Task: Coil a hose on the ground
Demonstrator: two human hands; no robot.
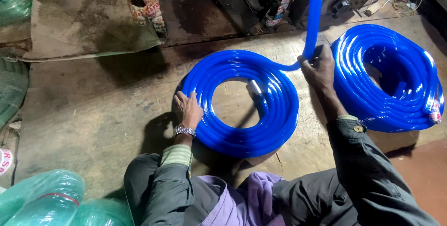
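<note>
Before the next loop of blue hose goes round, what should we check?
1. Left hand pressing on the flat coil: ok.
2. Right hand gripping the incoming hose: ok.
3. Coil loops lying flat and even: ok.
4. White end piece inside the ring, out of the way: ok.
5. Second coil apart from the first: ok.
6. Incoming hose free of kinks higher up: cannot tell, it leaves the picture.

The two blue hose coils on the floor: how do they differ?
The left coil lies flat and low, with the left hand pressing on it; the right coil is stacked taller and untouched. The left coil runs on into hose gripped by the right hand. Both are glossy blue tubing.
</note>
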